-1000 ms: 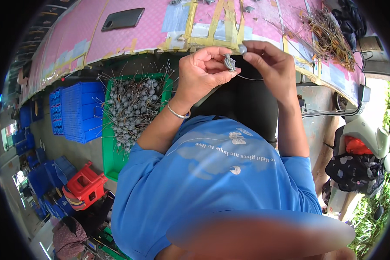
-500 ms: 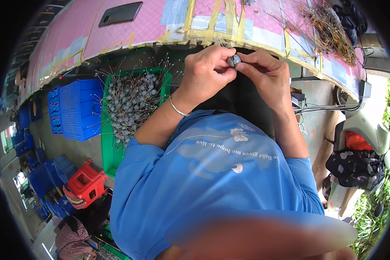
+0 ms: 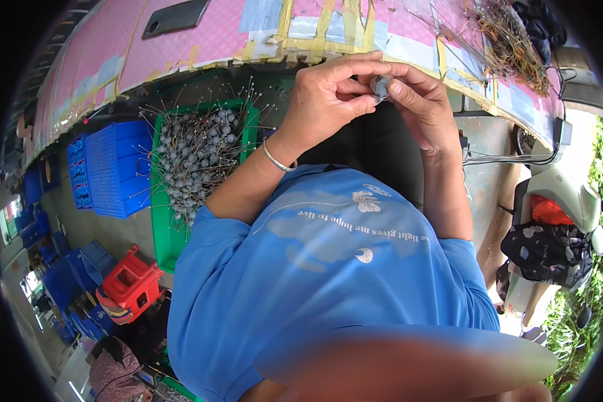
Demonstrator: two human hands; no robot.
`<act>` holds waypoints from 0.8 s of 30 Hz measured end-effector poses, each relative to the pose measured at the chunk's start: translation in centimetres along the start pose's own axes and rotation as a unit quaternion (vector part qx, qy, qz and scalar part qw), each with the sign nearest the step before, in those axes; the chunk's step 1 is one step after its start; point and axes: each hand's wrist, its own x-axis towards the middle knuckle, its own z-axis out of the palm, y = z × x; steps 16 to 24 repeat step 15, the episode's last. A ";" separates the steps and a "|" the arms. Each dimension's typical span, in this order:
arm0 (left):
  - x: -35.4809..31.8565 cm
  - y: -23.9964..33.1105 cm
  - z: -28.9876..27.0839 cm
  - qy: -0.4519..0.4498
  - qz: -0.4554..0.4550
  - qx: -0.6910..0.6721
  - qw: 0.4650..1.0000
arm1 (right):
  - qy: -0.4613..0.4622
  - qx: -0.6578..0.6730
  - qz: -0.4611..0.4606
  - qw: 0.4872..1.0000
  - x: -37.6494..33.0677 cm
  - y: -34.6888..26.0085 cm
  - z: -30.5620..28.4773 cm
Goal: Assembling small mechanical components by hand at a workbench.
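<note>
Both my hands meet just in front of the table's near edge, around one small grey ball. My right hand pinches it between thumb and fingers. From the other side, my left hand is closed on it too, its thumb at the ball's lower side and its forefinger reaching behind it. The fingers partly cover the ball, and I cannot make out any wire on it. To the left of my left arm, a green crate holds a heap of similar grey balls on thin wires with pale tips.
The table has a pink, tape-patched top, with a dark phone and a bundle of brown wires on it. Blue crates and a red plastic stool stand left. A light-coloured scooter is at right.
Both hands have shifted slightly right with the ball. The ball has turned, and my left forefinger now stretches farther across behind it.
</note>
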 end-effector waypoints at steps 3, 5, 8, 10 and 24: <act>-0.2 0.0 0.5 -0.006 -0.011 0.008 1.000 | -0.025 0.056 0.017 0.998 0.2 0.8 0.0; -0.3 0.1 0.9 0.004 -0.033 0.000 0.999 | -0.026 0.077 -0.010 0.997 0.3 1.2 0.0; 0.0 0.4 1.3 0.029 -0.031 -0.039 0.998 | 0.056 0.153 -0.029 0.986 0.8 1.3 2.1; 0.5 0.2 1.4 0.047 -0.028 -0.029 0.998 | 0.086 0.158 -0.037 0.983 1.0 1.9 2.6; 0.3 -1.1 0.8 0.086 0.011 0.012 0.996 | 0.107 0.032 -0.079 0.991 0.5 3.2 1.9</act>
